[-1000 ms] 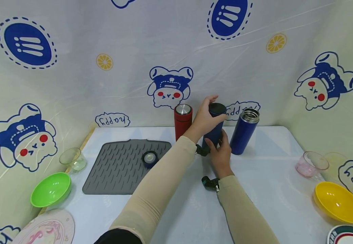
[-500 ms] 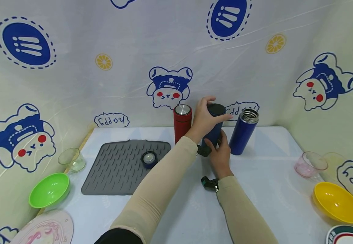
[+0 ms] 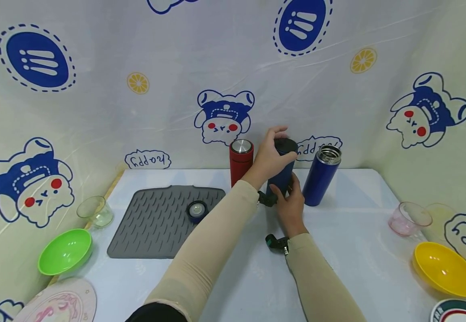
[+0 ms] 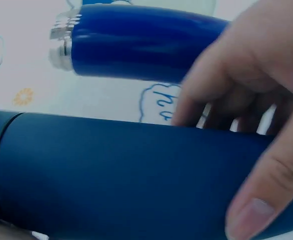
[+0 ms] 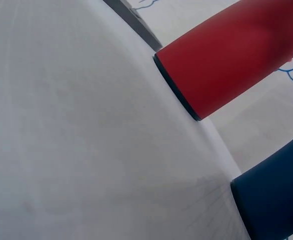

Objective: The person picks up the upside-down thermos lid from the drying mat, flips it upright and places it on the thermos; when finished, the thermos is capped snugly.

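A dark blue thermos flask (image 3: 280,180) with a black top stands upright near the table's back edge. My left hand (image 3: 268,156) reaches over and grips its lid (image 3: 286,144), thumb on the near side. Lower down, my right hand (image 3: 291,203) holds the body; in the left wrist view its thumb (image 4: 254,217) lies across the flask. On the right stands a brighter blue flask (image 3: 320,179) without a lid, its steel threaded neck bare. A red flask (image 3: 241,163) with a steel-topped lid stands on the left, partly behind my left forearm. The right wrist view shows the red and dark blue flasks' bases.
A grey ridged mat (image 3: 152,223) lies left, with a small dark round lid (image 3: 197,210) on it. Further left are a clear glass (image 3: 96,211), green bowl (image 3: 65,251) and pink plate (image 3: 61,302). A pink glass (image 3: 409,219), yellow bowl (image 3: 444,268) and rimmed plate (image 3: 458,311) are right.
My left thumb swung outward off the lid half a second ago and is back against it now. The right hand keeps its hold, and the flasks stay in place.
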`<state>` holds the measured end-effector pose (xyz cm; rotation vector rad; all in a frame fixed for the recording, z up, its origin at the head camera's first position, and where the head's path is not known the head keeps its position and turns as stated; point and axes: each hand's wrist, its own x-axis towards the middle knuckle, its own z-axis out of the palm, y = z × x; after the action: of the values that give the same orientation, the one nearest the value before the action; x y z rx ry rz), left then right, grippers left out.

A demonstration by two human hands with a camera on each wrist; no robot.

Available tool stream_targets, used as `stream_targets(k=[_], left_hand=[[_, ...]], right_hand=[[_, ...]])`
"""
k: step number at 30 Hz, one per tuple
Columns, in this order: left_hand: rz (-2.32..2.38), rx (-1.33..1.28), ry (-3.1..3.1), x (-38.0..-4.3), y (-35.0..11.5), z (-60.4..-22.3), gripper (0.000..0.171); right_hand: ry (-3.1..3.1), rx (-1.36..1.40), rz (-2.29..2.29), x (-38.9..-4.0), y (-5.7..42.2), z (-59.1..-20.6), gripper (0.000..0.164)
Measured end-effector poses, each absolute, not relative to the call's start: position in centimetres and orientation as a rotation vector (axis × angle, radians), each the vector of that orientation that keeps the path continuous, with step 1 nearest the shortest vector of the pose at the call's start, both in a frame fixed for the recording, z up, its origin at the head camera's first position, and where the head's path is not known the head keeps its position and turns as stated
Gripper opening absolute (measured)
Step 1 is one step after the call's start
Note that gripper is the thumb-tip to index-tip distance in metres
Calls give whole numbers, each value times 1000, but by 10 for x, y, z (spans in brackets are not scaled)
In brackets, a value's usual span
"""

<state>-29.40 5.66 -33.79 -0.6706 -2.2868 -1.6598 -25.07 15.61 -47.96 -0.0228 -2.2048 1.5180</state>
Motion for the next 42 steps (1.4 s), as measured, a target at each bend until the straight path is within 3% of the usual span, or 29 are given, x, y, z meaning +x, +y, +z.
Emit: stream_targets(k=[6,23,30,37,42], left_hand=[[-1596,-586,-2338,-292,60,-337,75],[-1737,-667,-2263,-297,54,-338,66],[-1664,-553,-2302,-295,55,-342,75],[-1708,-610,-2239,-290,58,-344,57],[-1568,-530,-2281,-287,65,-341,71]], right_hand=[[-2213,-31,1536,-251,156,-480,77],[-2215,-24,1534,-251,156,-478,80],[-2224,-31,1549,-250,156,-479,78],[-2224,4,1533,-249,157,-476,76],[-2229,21,1525,-250,158,-477,75]])
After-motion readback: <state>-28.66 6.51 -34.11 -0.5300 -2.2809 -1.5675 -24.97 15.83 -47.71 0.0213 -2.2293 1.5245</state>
